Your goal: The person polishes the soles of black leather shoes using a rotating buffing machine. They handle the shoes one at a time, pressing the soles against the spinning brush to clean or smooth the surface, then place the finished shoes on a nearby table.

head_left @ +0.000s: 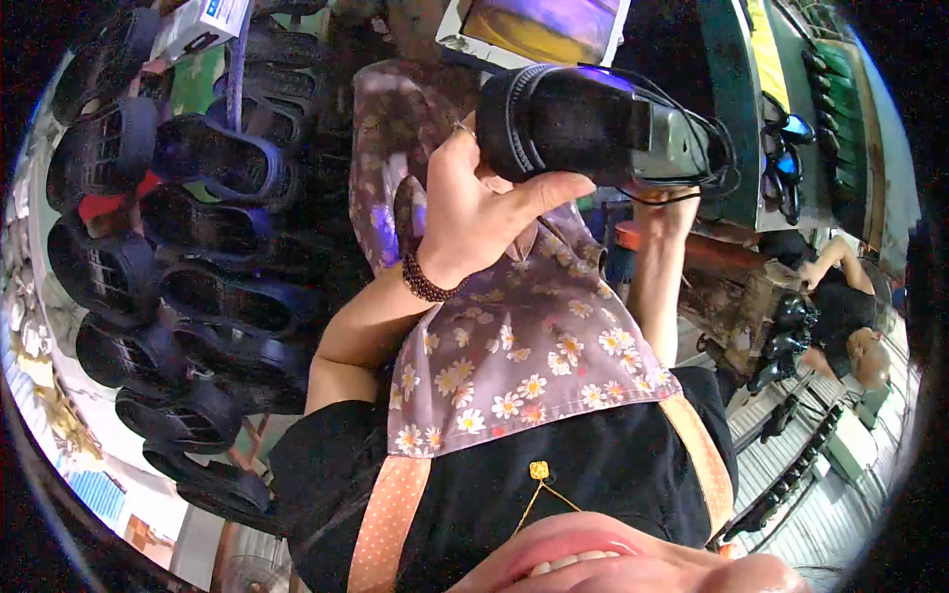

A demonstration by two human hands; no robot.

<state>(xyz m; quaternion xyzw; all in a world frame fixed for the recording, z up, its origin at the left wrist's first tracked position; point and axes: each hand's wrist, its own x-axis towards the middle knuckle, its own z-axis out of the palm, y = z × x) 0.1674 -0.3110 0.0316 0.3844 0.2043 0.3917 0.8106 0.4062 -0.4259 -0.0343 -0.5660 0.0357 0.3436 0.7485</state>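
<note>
A black shoe [573, 119] is held up in front of my chest, lying sideways with its thick ribbed sole edge toward the left. From its right end sticks out a grey, shiny block that looks like a shoe last [672, 143], with a thin black cord [727, 158] looped loosely around it. My left hand [494, 198], beaded bracelet at the wrist, grips the shoe's left end from below, thumb stretched along its lower side. Under the grey end, my right hand [664, 203] supports the shoe; most of its fingers are hidden behind it.
Black slippers [217, 153] fill a rack along the left. A white-edged box [539, 30] with a purple and yellow inside stands ahead. At right, black straps or shoe parts [781, 163] hang on a green stand; beyond, a co-worker [850, 306] in black is beside more black shoes [791, 316].
</note>
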